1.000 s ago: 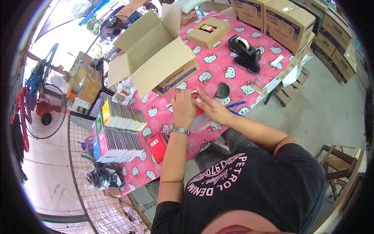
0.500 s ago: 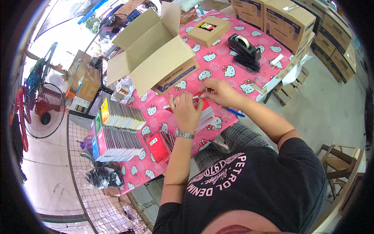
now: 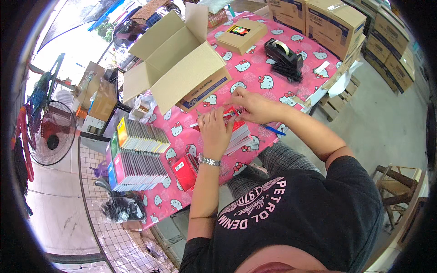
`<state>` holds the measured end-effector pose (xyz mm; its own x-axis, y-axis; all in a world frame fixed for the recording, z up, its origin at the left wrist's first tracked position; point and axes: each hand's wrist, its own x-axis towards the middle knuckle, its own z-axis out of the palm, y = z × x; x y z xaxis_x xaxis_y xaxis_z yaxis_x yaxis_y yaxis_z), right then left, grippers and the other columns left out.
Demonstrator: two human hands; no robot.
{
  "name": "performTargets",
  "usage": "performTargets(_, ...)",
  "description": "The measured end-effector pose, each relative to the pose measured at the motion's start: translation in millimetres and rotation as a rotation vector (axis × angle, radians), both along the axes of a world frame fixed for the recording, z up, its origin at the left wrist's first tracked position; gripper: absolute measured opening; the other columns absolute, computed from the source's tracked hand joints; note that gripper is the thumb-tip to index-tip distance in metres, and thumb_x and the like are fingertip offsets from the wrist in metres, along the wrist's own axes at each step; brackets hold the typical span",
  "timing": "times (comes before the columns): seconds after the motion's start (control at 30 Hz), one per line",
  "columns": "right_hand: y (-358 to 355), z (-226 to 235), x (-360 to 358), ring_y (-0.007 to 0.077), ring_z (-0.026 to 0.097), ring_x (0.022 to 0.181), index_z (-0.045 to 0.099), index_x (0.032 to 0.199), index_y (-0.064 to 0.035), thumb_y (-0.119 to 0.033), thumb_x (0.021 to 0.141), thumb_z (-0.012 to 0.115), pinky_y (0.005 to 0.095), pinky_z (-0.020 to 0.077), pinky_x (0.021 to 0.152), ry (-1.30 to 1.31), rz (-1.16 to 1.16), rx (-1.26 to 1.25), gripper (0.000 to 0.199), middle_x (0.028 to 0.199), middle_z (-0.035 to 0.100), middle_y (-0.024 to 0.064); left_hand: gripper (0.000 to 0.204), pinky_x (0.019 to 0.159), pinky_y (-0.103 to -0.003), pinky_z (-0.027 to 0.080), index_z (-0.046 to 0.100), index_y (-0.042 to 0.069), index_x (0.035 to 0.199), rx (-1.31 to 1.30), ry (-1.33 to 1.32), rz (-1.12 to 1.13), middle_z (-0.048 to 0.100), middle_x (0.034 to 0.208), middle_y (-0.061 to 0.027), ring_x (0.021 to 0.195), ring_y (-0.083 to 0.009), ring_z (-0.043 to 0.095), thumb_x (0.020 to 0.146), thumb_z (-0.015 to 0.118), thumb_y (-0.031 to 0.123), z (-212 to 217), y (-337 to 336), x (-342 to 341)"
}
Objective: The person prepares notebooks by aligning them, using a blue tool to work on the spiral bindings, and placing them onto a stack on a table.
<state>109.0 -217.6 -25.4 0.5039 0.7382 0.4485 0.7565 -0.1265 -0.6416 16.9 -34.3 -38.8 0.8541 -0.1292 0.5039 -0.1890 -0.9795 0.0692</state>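
Note:
Between my hands, near the table's front edge, lies a stack of red-covered notebooks (image 3: 240, 138) with white page edges. My left hand (image 3: 212, 128), with a metal watch (image 3: 209, 160) at its wrist, bends over the left side of the top notebook and closes on its edge. My right hand (image 3: 256, 107) is closed at the notebook's far edge, fingertips pinched by its spiral binding. The fingers partly cover the spot where they meet, so the exact grip is hidden. Left of the stack are more red spiral notebooks (image 3: 184, 172), partly behind my left forearm.
Rows of spiral notebooks (image 3: 142, 135) stand at the left. An open carton (image 3: 202, 88) is beyond my hands. Farther right are a closed box (image 3: 243, 38), a black tape dispenser (image 3: 283, 54) and stacked cartons (image 3: 334, 27). A blue pen (image 3: 275, 130) lies by my right forearm.
My left hand and forearm have shifted slightly left. My right hand stays at the notebook's far edge, its fingers changed a little. The whole view has moved slightly.

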Motion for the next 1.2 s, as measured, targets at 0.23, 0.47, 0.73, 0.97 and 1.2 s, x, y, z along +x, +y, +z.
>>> performTargets(0.23,9,10,-10,0.0413,0.065,0.085,0.054,0.121,-0.0029,-0.02,0.091,0.062,0.046,0.0526,0.077,-0.02,-0.026,-0.165,0.036,0.092,0.066,0.0208,0.027,0.098,-0.045,0.035,0.057,0.005,0.113,-0.017,0.089,-0.056,0.063,0.105,-0.0114,0.103,-0.0302,0.056,0.092,0.06,0.023,4,7,-9)
performTargets(0.47,9,-114,101,0.0295,0.064,0.105,0.054,0.12,-0.0041,-0.036,0.084,0.07,0.0468,0.053,0.085,0.067,-0.282,-0.469,0.051,0.103,0.067,0.0197,0.023,0.1,-0.044,0.034,0.06,0.008,0.11,-0.085,0.069,-0.115,0.063,0.104,-0.0109,0.102,-0.0303,0.057,0.094,0.059,0.024,4,10,0)
performTargets(0.73,0,-88,105,0.0268,0.064,0.103,0.06,0.125,-0.0054,-0.026,0.082,0.07,0.0421,0.0488,0.088,0.81,0.111,-0.017,0.049,0.109,0.068,0.0139,0.038,0.089,-0.044,0.039,0.065,0.008,0.097,-0.092,-0.045,0.16,0.06,0.092,-0.0082,0.099,-0.0298,0.054,0.079,0.076,0.04,-5,10,-9)
performTargets(0.97,3,9,84,0.0218,0.063,0.1,0.061,0.125,-0.0027,-0.029,0.082,0.068,0.037,0.0471,0.091,0.673,0.596,-0.287,0.051,0.109,0.068,0.0104,0.041,0.087,-0.044,0.041,0.065,0.008,0.094,-0.158,0.05,0.052,0.058,0.098,-0.0074,0.101,-0.0283,0.052,0.075,0.078,0.041,1,6,2)
performTargets(1.2,5,10,81,0.0178,0.061,0.105,0.063,0.121,0.0017,-0.032,0.08,0.073,0.0327,0.0474,0.091,0.992,0.714,-0.059,0.054,0.114,0.065,0.01,0.032,0.086,-0.045,0.044,0.063,0.005,0.093,-0.301,-0.032,-0.026,0.056,0.095,-0.0132,0.099,-0.0327,0.052,0.073,0.081,0.021,-6,33,3)
